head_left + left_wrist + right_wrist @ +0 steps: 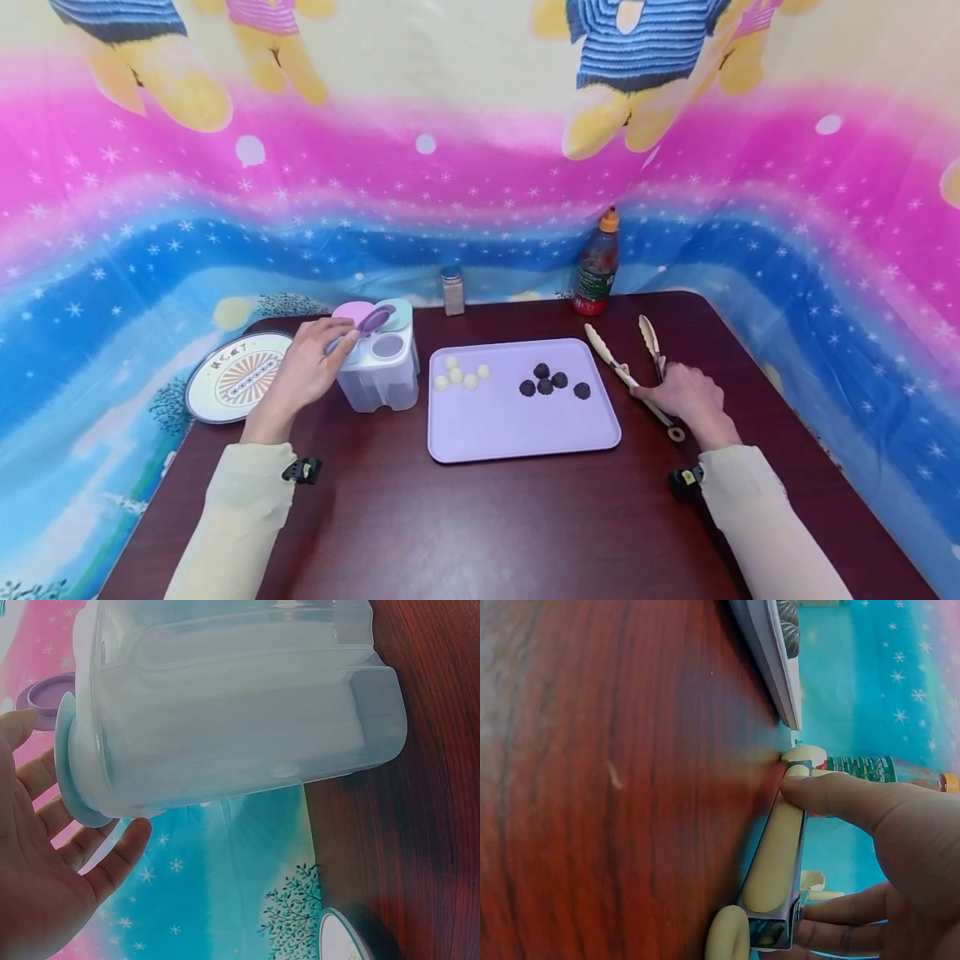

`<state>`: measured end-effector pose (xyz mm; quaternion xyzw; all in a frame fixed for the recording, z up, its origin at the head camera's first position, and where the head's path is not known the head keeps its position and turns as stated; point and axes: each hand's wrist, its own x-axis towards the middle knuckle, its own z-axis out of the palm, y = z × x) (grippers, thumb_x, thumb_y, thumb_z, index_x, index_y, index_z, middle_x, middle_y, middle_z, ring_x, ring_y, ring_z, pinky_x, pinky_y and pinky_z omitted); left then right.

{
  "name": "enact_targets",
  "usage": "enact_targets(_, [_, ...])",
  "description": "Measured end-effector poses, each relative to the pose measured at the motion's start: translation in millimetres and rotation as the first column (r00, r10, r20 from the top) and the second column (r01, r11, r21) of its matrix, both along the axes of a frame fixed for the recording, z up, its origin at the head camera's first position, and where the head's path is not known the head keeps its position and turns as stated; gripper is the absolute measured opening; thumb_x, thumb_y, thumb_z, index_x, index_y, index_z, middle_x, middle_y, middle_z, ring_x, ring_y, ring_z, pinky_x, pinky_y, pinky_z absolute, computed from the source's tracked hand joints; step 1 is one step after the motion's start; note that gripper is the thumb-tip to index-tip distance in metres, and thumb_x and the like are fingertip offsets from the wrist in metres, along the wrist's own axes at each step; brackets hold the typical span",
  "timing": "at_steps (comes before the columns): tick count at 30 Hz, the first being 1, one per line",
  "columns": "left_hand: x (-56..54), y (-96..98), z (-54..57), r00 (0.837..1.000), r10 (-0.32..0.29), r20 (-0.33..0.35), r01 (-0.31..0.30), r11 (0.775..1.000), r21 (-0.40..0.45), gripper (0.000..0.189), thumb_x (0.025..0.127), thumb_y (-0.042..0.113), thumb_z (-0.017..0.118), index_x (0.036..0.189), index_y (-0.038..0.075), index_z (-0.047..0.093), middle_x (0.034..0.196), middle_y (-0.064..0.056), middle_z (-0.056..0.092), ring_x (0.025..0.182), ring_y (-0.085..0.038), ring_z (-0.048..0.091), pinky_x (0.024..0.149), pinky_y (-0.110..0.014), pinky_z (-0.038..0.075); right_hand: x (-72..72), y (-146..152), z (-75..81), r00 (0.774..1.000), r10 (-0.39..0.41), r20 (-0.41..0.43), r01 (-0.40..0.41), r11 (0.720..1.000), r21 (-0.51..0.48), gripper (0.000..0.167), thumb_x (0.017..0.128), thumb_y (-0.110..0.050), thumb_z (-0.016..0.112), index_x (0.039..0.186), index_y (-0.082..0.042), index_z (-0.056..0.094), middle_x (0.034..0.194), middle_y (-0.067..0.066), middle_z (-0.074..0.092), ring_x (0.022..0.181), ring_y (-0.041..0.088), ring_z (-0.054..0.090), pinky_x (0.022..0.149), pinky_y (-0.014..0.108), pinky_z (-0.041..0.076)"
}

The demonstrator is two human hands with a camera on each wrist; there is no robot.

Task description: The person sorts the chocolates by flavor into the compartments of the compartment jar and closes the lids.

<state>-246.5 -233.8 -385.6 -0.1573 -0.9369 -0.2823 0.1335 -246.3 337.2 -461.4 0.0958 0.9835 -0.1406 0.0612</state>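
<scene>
My left hand (306, 367) pinches a small purple lid (377, 320), which stands tilted up over the clear plastic container (378, 387). In the left wrist view, the thumb is at the purple lid (51, 697), and the other fingers spread behind a light-blue lid (71, 765). One round opening (387, 345) on the container's top shows uncovered; a pink lid (352, 312) and a mint lid (397, 312) cover others. My right hand (686, 396) grips spread cream-and-metal tongs (772, 855) lying on the table, thumb along one arm, fingers at the other.
Between the hands lies a lilac tray (517, 433) with several white pieces (453, 375) at left and several dark ridged pieces (545, 386) at right. A patterned plate (202, 392) is far left. Behind stand a small shaker jar (453, 293) and an orange-capped sauce bottle (596, 271).
</scene>
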Motion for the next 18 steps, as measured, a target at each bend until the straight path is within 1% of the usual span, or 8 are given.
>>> enact_targets(6, [0.2, 0.2, 1.1, 1.0, 0.002, 0.012, -0.002, 1.0, -0.003, 0.054, 0.106, 0.041, 0.042, 0.128, -0.003, 0.064, 0.141, -0.021, 0.057, 0.136, -0.041, 0.04, 0.114, -0.057, 0.03, 0.9, 0, 3.0, 1.0, -0.003, 0.02, 0.003, 1.0, -0.013, 0.063, 0.079, -0.061, 0.072, 0.093, -0.001, 0.057, 0.088, 0.021, 0.061, 0.077, 0.035, 0.058, 0.061, 0.044, 0.046])
enact_targets(9, [0.5, 0.0, 1.6, 1.0, 0.001, 0.01, -0.001, 1.0, -0.004, 0.053, 0.106, 0.04, 0.042, 0.128, -0.003, 0.064, 0.141, -0.021, 0.056, 0.136, -0.041, 0.04, 0.114, -0.057, 0.03, 2.4, 2, 3.5, 1.0, 0.001, 0.016, -0.001, 1.0, -0.023, 0.064, 0.08, -0.059, 0.071, 0.097, 0.001, 0.057, 0.092, 0.022, 0.062, 0.079, 0.036, 0.058, 0.063, 0.045, 0.047])
enact_targets(13, [0.1, -1.1, 1.3, 1.0, -0.004, 0.004, 0.004, 1.0, -0.003, 0.053, 0.106, 0.04, 0.042, 0.129, -0.003, 0.064, 0.141, -0.022, 0.056, 0.136, -0.041, 0.04, 0.114, -0.057, 0.03, 4.0, 8, 2.5, 1.0, -0.005, 0.004, 0.005, 0.999, -0.038, 0.072, 0.081, -0.058, 0.07, 0.109, 0.006, 0.056, 0.102, 0.028, 0.059, 0.083, 0.038, 0.056, 0.066, 0.048, 0.049])
enact_targets(18, [-1.1, -2.2, 0.0, 1.0, -0.008, 0.001, 0.008, 1.0, -0.002, 0.053, 0.106, 0.04, 0.042, 0.128, -0.003, 0.064, 0.14, -0.021, 0.057, 0.136, -0.042, 0.041, 0.114, -0.057, 0.03, 4.0, 13, 1.5, 1.0, -0.022, 0.015, 0.022, 0.998, -0.06, 0.083, 0.08, -0.059, 0.07, 0.121, 0.011, 0.051, 0.111, 0.032, 0.053, 0.089, 0.043, 0.053, 0.072, 0.055, 0.048])
